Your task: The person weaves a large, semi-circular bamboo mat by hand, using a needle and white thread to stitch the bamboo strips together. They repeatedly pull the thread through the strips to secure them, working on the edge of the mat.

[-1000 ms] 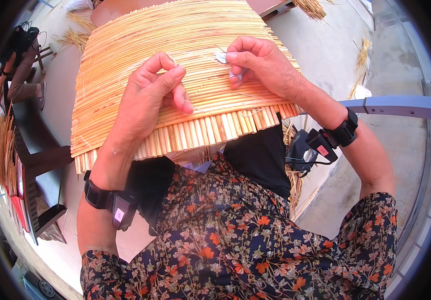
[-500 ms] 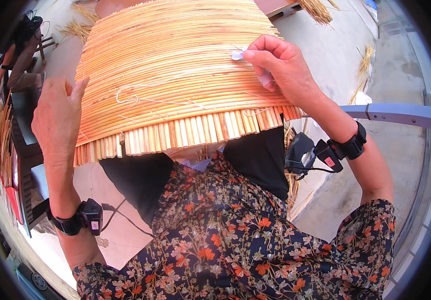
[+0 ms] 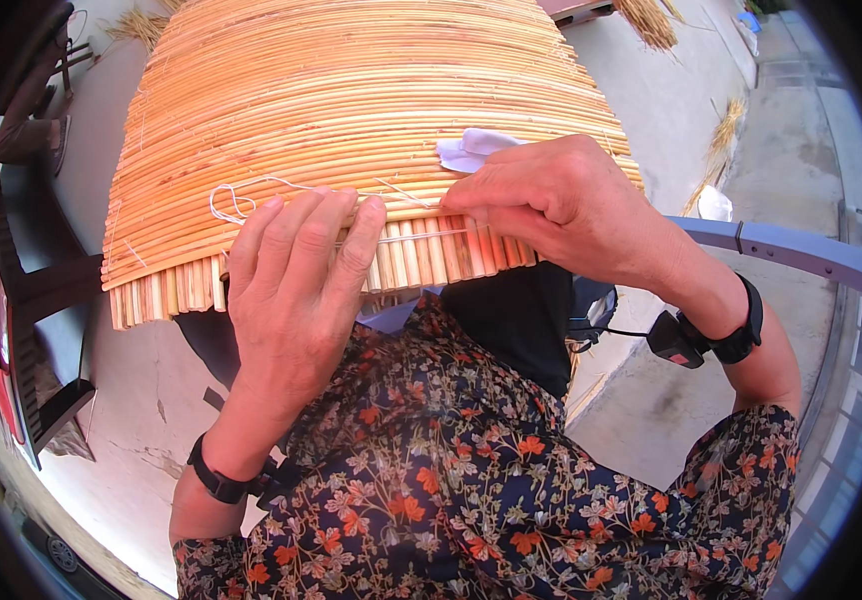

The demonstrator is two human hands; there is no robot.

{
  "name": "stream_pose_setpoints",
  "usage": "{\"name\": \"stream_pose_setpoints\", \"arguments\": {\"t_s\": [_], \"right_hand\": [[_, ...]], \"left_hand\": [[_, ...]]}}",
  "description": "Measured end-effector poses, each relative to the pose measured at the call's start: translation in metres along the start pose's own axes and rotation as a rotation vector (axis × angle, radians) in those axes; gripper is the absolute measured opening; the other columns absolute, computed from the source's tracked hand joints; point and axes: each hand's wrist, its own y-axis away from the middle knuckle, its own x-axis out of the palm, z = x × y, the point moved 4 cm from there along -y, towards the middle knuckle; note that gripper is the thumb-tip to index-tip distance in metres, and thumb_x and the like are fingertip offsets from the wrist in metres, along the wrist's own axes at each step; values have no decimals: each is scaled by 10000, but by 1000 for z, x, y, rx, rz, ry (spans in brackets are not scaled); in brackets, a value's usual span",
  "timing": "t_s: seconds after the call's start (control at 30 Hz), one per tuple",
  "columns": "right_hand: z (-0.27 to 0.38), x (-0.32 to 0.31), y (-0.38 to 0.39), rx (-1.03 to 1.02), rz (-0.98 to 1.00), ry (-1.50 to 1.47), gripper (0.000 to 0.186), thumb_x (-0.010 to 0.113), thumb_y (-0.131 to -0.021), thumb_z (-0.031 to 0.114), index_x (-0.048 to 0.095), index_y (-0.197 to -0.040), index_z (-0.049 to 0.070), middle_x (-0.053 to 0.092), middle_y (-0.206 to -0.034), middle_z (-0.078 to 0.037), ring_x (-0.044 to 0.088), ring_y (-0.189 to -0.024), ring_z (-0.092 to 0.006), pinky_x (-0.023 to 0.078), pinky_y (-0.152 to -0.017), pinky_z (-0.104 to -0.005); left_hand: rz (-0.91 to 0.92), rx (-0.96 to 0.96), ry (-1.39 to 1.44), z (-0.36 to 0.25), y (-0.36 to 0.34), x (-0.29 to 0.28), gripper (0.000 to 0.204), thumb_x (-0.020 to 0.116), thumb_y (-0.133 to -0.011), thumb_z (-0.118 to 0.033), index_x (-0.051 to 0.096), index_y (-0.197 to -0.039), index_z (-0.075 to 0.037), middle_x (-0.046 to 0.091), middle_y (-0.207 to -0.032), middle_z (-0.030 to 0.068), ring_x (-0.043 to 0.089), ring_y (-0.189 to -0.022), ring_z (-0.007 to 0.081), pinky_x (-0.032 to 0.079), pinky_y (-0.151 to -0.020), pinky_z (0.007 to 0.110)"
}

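A mat of tightly packed straw-coloured stalks (image 3: 351, 110) reaches from my lap away from me, its near edge showing a row of short upright stalk pieces (image 3: 426, 255). My left hand (image 3: 296, 265) lies over that near edge, fingers stretched out on the stalks. To its right, my right hand (image 3: 571, 210) has thumb and forefinger pinched at the edge. A white thread (image 3: 406, 237) runs taut between the hands, into the right fingers; a loose loop of thread (image 3: 226, 205) lies by my left fingertips. Above my right fingers sits a white scrap of cloth or paper (image 3: 476, 150).
Straw bundles (image 3: 646, 22) lie on the pale floor beyond the mat and at right (image 3: 721, 145). A blue-grey bar (image 3: 786, 243) runs along the right. At far left are a dark wooden frame (image 3: 56, 290) and another person's leg (image 3: 31, 135).
My left hand has moved right from the mat's left side onto its near edge. My right hand has come down and nearer to that edge, and thread is now stretched between the hands.
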Motion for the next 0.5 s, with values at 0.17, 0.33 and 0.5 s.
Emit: {"name": "stream_pose_setpoints", "arguments": {"t_s": [0.17, 0.33, 0.5], "right_hand": [[-5, -1, 0, 143, -27, -179, 141, 675, -912, 150, 732, -1008, 65, 693, -770, -119, 676, -712, -304, 537, -673, -400], [-21, -72, -20, 450, -203, -716, 164, 611, -1023, 166, 667, -1097, 31, 666, -782, -8, 633, -676, -71, 529, -610, -260], [-83, -213, -55, 178, -572, -973, 105, 532, -1060, 160, 578, -989, 97, 578, -720, 10, 549, -564, -85, 510, -505, -244]], "left_hand": [[44, 1, 40, 4, -5, 0, 506, 727, -771, -156, 667, -1266, -71, 635, -1236, 86, 598, -1191, 263, 419, -1076, 446], [67, -12, 316, 13, -12, -15, 869, 892, -625, -262, 552, -1400, -65, 602, -1306, 124, 575, -1209, 316, 426, -1074, 454], [48, -254, 660, 26, -31, -14, 921, 891, -680, -263, 464, -1460, -22, 590, -1323, 178, 571, -1201, 372, 459, -1042, 422]]}}
